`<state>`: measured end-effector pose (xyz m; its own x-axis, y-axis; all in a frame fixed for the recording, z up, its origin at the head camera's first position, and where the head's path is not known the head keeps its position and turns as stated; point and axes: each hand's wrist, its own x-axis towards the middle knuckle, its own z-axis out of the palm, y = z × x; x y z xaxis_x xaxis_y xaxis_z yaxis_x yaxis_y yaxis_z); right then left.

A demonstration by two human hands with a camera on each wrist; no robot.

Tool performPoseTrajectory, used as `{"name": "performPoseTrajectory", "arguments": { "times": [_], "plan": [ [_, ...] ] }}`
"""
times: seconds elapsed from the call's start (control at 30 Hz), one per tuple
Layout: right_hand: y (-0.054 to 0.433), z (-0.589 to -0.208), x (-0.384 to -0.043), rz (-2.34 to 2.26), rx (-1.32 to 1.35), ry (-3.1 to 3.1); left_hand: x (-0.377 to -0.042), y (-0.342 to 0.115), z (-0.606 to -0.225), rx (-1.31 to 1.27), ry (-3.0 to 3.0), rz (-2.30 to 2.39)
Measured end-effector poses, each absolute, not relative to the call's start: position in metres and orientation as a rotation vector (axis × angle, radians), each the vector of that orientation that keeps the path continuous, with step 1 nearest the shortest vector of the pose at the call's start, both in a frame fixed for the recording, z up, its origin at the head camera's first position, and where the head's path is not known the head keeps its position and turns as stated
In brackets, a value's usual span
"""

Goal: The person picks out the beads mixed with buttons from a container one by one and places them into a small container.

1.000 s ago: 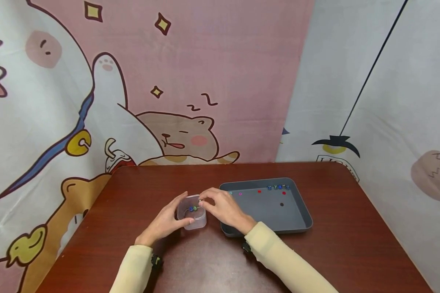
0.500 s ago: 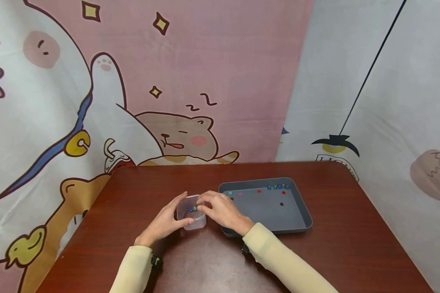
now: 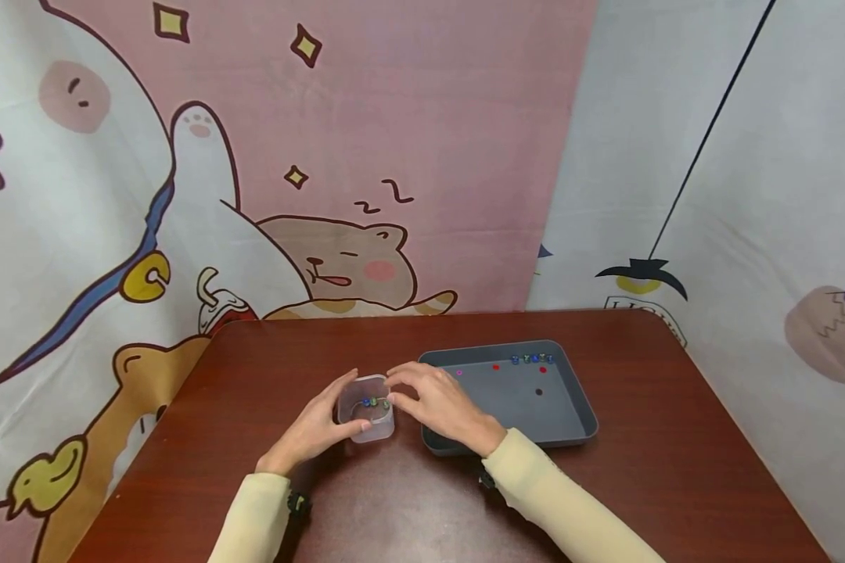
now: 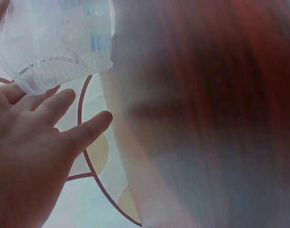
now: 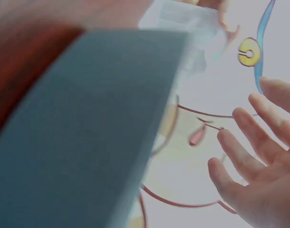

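Note:
My left hand [image 3: 317,426] grips a small clear plastic box [image 3: 376,430] between thumb and fingers on the dark red table. Inside, several blue and green beads [image 3: 375,402] lie along a thin curved strand; one sits by the right wall. In the left wrist view, the clear box [image 4: 54,45] is between the fingers and the thumb at the far left edge. Just right of the box is my right hand [image 3: 436,399], fingertips close to its rim. The right wrist view shows this right hand [image 5: 258,152] with its fingers spread apart and nothing between them.
A grey tray [image 3: 514,407] stands right of the box, partly under my right forearm. At its back lies a row of blue and green beads [image 3: 533,359]. Red pieces [image 3: 543,370], a magenta ring [image 3: 459,373] and a dark bead [image 3: 538,392] are scattered in it.
The right fingers have drawn back from inside the box rim to its right side, letting go of a bead, which now shows by the right wall. The left hand has stayed in place.

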<state>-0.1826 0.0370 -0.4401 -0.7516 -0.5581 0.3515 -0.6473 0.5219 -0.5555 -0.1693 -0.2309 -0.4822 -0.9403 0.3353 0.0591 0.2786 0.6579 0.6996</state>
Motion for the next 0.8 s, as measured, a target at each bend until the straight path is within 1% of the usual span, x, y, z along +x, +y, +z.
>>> {"name": "performPoseTrajectory", "arguments": {
  "times": [0.2, 0.43, 0.57, 0.8],
  "plan": [
    [0.069, -0.415, -0.173, 1.009, 1.025, -2.566, -0.169, -0.230, -0.482, 0.512, 2.808, 1.126],
    [0.115, -0.395, -0.167, 1.002, 0.913, -2.579, -0.167, -0.230, -0.481, 0.498, 2.791, 1.137],
    [0.142, -0.394, -0.168, 0.964, 0.847, -2.592, -0.167, -0.230, -0.482, 0.497, 2.790, 1.143],
    [0.188, -0.404, -0.174, 0.841, 0.737, -2.632, -0.168, -0.229, -0.482, 0.495, 2.797, 1.136]
  ]
}}
